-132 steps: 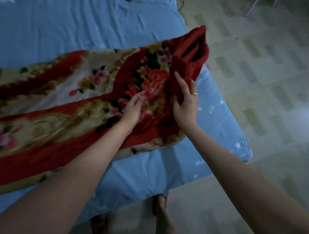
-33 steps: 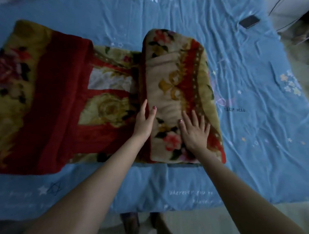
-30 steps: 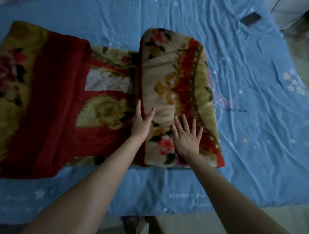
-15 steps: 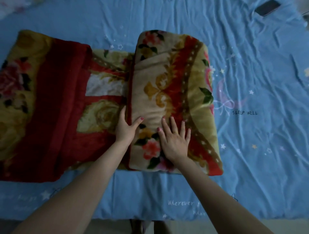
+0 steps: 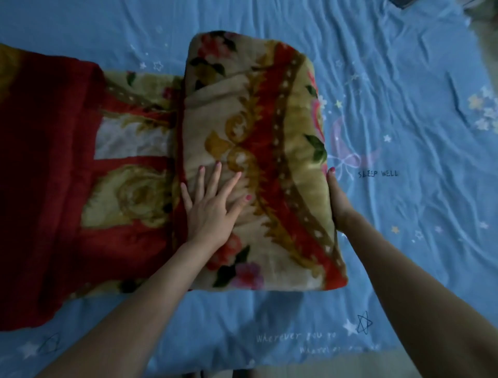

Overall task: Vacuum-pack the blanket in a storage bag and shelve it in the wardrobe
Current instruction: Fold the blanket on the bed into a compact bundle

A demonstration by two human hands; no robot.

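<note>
A thick red, beige and gold floral blanket [image 5: 269,129] lies across the blue bed. Its right part is folded over into a fat bundle, while its flat red part [image 5: 48,175] stretches off to the left. My left hand [image 5: 213,205] lies flat on top of the bundle near its left fold, fingers spread. My right hand [image 5: 336,199] presses edge-on against the bundle's right side, its fingers mostly hidden beside or under the blanket. No storage bag is in view.
The blue bedsheet [image 5: 404,189], wrinkled and printed with stars and "SLEEP WELL", spreads to the right of the blanket. The bed's near edge [image 5: 296,358] runs along the bottom. A dark flat object [image 5: 407,3] peeks in at the top right.
My right hand slid off the top of the bundle to its right side. My left hand moved from the left fold onto the top. The view shifted closer.
</note>
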